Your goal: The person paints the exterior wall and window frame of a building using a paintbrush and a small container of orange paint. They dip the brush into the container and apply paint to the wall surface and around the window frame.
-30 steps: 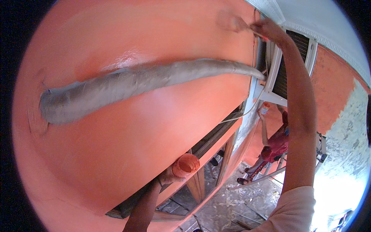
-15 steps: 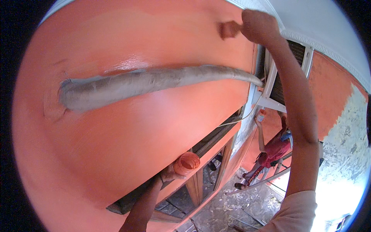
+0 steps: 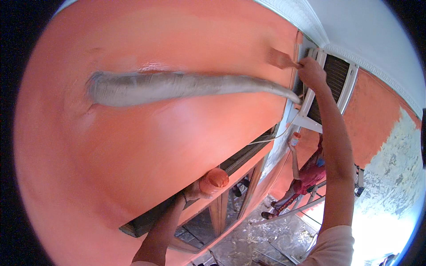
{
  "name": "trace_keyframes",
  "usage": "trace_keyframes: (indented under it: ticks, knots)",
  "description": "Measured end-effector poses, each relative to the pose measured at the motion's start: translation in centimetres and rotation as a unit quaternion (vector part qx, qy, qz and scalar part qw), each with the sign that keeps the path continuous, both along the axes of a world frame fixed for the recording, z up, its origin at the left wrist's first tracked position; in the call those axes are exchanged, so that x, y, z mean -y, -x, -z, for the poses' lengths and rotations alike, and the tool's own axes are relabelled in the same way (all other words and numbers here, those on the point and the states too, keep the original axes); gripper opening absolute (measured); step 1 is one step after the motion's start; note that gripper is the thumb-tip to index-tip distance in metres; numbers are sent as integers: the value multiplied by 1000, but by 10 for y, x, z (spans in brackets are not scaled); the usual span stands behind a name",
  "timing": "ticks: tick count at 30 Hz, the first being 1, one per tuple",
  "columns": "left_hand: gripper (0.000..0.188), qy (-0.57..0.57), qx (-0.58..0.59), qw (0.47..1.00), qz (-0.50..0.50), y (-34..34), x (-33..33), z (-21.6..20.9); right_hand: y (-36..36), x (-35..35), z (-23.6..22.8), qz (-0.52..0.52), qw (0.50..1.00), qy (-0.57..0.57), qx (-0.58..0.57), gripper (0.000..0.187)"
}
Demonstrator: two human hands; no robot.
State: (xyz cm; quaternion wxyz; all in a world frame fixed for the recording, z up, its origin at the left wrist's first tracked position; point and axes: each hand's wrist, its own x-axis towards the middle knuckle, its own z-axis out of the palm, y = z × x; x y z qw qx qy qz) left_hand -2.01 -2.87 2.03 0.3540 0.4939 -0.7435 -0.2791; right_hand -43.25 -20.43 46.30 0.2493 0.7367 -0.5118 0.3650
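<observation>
Raised at the upper right, my right hand (image 3: 313, 73) is closed round the handle of a paintbrush (image 3: 280, 58). The brush is coated in orange paint, and its bristles lie at the orange wall (image 3: 177, 137), above a grey wrapped pipe (image 3: 159, 88). Lower down, my left hand (image 3: 194, 192) grips a small paint pot (image 3: 214, 180) smeared with orange paint. That pot is tilted so its mouth shows, in front of the top of a wooden window frame (image 3: 222, 208).
An air-conditioner unit (image 3: 329, 86) in a white frame sits at the corner beside a thin cable (image 3: 266, 141). Below right, a co-worker in red (image 3: 310, 173) holds another paint cup (image 3: 295, 138) near a ladder (image 3: 306, 205). Bare patchy wall (image 3: 397, 153) shows at the right.
My right hand and the brush have come down and to the right along the wall. The left hand still holds the pot in nearly the same place. The view has shifted slightly.
</observation>
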Motion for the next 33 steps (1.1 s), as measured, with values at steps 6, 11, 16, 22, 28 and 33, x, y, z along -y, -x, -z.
trace_keyframes:
  ticks: [6,11,16,22,28,33]
  knots:
    - [119,9,-42,999,24,-2,-4,1,-81,-114,-27,71,985,87,-132,17]
    - [116,-5,-78,997,21,-11,-8,3,-149,-279,-62,-215,966,72,-123,22]
    - [114,-11,-110,993,39,-3,-1,-2,-173,-202,-44,-260,957,122,34,20]
    - [111,-7,-149,988,42,-3,1,8,-39,-75,69,8,980,-29,196,21]
    - [110,-120,-179,975,49,-40,16,32,55,-83,351,-151,905,-139,373,34]
    - [114,-134,-208,964,100,3,22,18,92,-108,350,-127,884,-108,436,26]
